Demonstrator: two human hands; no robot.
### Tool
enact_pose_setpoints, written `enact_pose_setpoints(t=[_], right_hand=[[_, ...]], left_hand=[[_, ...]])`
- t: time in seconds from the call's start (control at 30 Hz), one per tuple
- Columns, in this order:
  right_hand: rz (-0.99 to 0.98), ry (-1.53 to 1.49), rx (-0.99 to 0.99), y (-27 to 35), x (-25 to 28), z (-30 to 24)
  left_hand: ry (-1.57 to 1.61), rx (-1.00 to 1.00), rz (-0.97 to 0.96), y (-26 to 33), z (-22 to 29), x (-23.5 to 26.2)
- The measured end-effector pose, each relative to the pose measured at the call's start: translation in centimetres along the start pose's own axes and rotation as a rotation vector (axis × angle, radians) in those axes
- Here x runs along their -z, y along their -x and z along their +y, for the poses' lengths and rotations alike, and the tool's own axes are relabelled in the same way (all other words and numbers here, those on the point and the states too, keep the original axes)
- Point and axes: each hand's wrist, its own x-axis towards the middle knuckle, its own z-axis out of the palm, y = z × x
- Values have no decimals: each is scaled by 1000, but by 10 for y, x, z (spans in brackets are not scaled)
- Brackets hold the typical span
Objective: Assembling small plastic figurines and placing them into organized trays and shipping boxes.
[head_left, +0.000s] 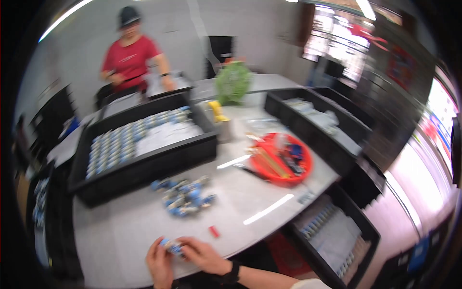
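Near the front edge of the table, my left hand (pixel 159 264) and my right hand (pixel 204 256) close their fingers on one small blue-and-white part (pixel 172 246), held between them. Blur hides its exact kind. Past my hands lies a loose pile of similar blue-and-white parts (pixel 185 196) on the white tabletop. A small red piece (pixel 214 231) rests just beyond my right hand.
At left stands a black crate (pixel 144 166) with rows of parts. A red round tray (pixel 308 166) holds tools, with a green fan (pixel 233 82) behind. More black crates (pixel 308 127) stand right; another (pixel 370 250) sits below the table's right edge. A person (pixel 130 55) works opposite.
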Motion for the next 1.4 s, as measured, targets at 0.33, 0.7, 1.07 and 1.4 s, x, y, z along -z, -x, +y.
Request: enact_pose_setpoints(t=[0.33, 0.7, 1.07, 1.4], right_hand=[[72, 162, 269, 23, 25, -29], [-19, -5, 38, 1, 2, -5], [93, 107, 122, 16, 3, -11], [4, 43, 99, 1, -5, -9]], left_hand=[[-481, -55, -105, 10, 3, -28], [22, 36, 2, 2, 11, -10], [145, 105, -178, 4, -4, -10], [241, 101, -173, -2, 5, 5]])
